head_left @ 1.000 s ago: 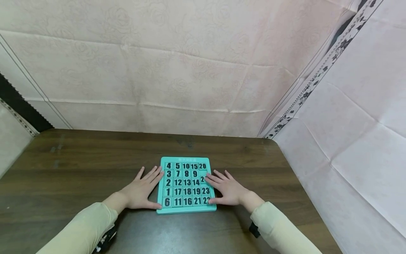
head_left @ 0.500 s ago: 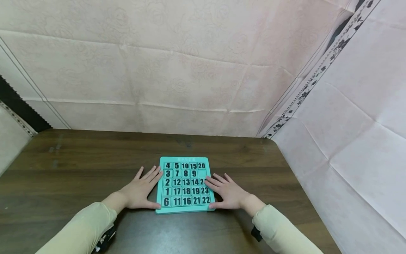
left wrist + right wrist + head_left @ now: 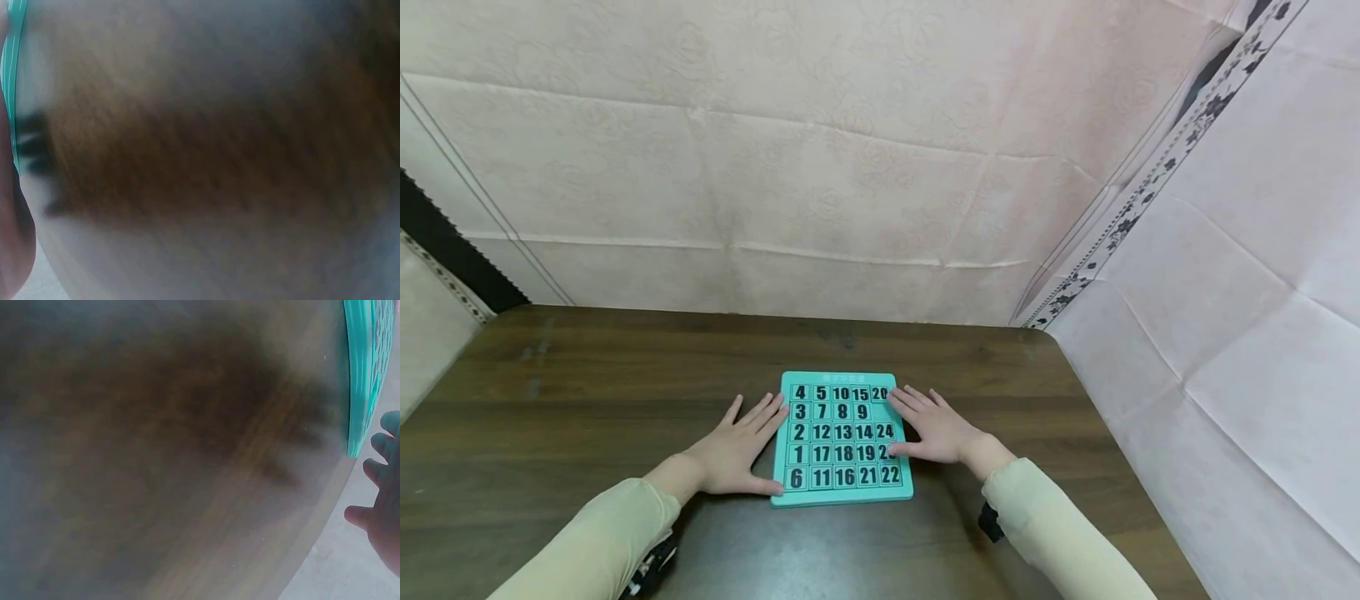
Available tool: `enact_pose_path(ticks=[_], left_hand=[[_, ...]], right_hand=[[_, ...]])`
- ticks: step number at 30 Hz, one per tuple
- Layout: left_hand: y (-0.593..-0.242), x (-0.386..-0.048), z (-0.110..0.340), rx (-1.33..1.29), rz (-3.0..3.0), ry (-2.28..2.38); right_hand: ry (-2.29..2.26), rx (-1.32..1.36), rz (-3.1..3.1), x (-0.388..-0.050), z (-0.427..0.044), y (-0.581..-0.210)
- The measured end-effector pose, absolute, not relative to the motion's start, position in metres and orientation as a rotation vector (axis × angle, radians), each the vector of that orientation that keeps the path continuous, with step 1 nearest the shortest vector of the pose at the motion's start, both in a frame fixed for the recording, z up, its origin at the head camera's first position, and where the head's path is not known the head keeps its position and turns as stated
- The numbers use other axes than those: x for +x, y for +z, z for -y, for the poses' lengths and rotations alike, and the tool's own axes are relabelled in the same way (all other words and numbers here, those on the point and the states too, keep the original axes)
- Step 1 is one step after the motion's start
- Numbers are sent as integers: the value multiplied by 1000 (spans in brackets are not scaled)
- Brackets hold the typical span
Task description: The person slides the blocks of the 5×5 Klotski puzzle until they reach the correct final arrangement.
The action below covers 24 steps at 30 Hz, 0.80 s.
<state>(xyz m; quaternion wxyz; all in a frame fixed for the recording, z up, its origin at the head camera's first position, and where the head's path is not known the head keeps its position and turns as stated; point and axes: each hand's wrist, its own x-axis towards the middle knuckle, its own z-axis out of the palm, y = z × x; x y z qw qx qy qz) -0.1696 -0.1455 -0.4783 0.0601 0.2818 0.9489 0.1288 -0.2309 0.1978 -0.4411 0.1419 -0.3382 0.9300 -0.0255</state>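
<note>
A turquoise number slide puzzle [image 3: 842, 500] lies flat on the table, its tiles bearing black numerals in a square grid. In the second row, the rightmost slot [image 3: 881, 412] holds no tile. My left hand [image 3: 730, 457] rests along the puzzle's left edge, fingers spread and thumb at the lower left corner. At the other side, my right hand [image 3: 943, 429] has its fingertips by the 20 tile [image 3: 877, 393], with the thumb over part of the 23 tile. The puzzle's side [image 3: 357, 381] and the right fingers [image 3: 375, 469] show in the right wrist view.
The brown wooden table [image 3: 625, 367] surrounds the puzzle. A pale patterned cloth [image 3: 850, 183] hangs behind its far edge, and another white cloth [image 3: 1240, 375] hangs at the right. Each forearm has a dark device strapped below the sleeve.
My right hand has moved up the puzzle's right side, from the 24 tile to the 20 tile, uncovering the 24. The left hand stays in place.
</note>
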Motion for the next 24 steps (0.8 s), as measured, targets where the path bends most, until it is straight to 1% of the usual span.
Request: enact_pose_path(ticks=[9,24], left_hand=[[-478,-170,143,861,-2871,379],[-480,-170,145,859,-2882,363]], right_hand=[[-78,-929,-2676,-242,-193,-443],[-38,-962,-2654,-235,-195,-447]])
